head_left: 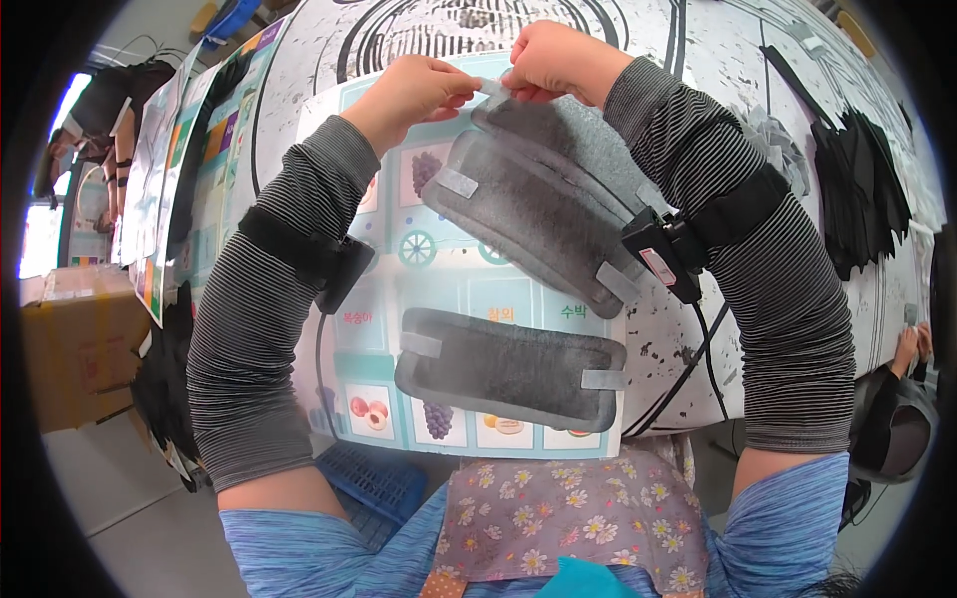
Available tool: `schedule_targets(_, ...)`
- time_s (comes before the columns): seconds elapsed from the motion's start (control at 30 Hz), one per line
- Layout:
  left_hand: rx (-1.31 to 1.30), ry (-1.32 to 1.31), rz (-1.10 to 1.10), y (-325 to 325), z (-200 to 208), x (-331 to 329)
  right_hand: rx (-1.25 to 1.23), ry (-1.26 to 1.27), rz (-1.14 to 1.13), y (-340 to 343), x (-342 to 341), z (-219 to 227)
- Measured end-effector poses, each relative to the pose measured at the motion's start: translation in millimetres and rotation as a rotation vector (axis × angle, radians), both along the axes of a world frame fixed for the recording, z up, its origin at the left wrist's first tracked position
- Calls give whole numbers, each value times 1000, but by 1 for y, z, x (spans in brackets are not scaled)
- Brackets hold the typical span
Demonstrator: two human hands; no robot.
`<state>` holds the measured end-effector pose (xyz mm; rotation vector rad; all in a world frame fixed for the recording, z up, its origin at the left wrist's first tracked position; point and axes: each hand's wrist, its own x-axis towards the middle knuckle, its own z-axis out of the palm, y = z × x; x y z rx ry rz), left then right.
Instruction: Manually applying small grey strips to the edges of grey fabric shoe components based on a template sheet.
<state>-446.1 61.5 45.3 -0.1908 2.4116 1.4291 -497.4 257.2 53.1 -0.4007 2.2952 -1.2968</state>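
Both my hands meet at the far edge of a printed board (374, 329). My left hand (414, 100) is closed in a pinch on one end of a short pale strip (490, 88), which looks like tape or a hook-and-loop tab. Close beside it, my right hand (558, 62) pinches the strip's other side, at the upper end of a grey fuzzy pad (583, 140). Below that pad, a second grey pad (538, 214) lies slanted, a pale strip at each end. Nearest me is a third grey pad (508, 367), lying almost level with similar strips.
A pile of black fabric strips (862, 189) lies on the patterned table (788, 329) at right. Printed boards (199, 169) stand at left above a cardboard box (90, 344). A blue basket (374, 488) sits below the table edge. Other people appear at far left and right.
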Motion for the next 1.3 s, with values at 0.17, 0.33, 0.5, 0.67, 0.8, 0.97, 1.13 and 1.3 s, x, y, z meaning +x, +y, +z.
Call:
schedule_targets(0.17, -49, -43, -25, 3, -5, -2, 309, 58, 112, -9, -3, -5)
schedule_targets(0.33, -91, -76, -74, 5, -4, -5, 431, 119, 173, -14, -2, -9)
schedule_targets(0.5, -97, -49, -35, 7, -4, -5, 483, 209, 193, -16, 7, 3)
schedule_targets(0.67, -62, -50, -13, 10, -6, -7, 451, 191, 177, -15, 4, 4)
schedule_targets(0.8, -109, -3, -9, 9, -11, -8, 430, 154, 145, -17, 7, 3)
schedule_targets(0.97, -133, 46, -26, 13, -14, -9, 542, 328, 213, -18, 8, 2)
schedule_targets(1.13, -247, 205, -97, 14, -21, -11, 646, 571, 214, -16, 17, -5)
schedule_targets(1.3, -525, 599, -394, 15, -23, -15, 472, 694, 102, -4, 32, 2)
